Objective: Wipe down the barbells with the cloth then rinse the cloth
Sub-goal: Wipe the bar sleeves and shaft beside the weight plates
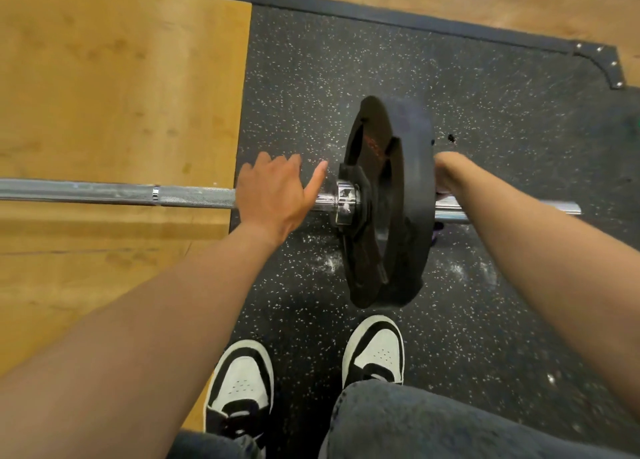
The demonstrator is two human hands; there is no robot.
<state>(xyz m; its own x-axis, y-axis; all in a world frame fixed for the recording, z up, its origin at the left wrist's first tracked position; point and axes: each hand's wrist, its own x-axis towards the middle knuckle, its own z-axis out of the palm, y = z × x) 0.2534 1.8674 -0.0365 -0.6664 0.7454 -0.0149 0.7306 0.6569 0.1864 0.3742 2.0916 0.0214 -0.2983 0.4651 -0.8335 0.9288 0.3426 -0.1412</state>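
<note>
A steel barbell [194,197] lies across the floor from the left edge of the view to the right, its knurled shaft crossing from a wooden platform [114,88] onto black speckled rubber matting [304,78], where white chalky smears show near the plates. Two black weight plates [391,202] stand upright on the bar's right-hand sleeve, a black collar and a chrome shoulder just inside them. The left hand [273,195] rests over the shaft just inside that chrome shoulder, palm down, its grip loose — fingers curled over the far side of the bar, the thumb pointing toward the plates and not wrapped around the steel. The right hand [448,174] reaches past the outer plate to the bare sleeve end [557,209]; the plate hides most of it, and whether its grip is clenched cannot be told. A scrap of purple, perhaps the cloth [439,228], shows below the sleeve against the plate — too little of it is visible to be sure, or to say whether the hand holds it. Below, the person's black-and-white trainers [374,351] stand on the matting, one close to the foot of the plates, with dark grey jeans [450,427] filling the bottom edge. A black metal frame edge [381,12] with riveted corner bracket borders the matting at the far side.
</note>
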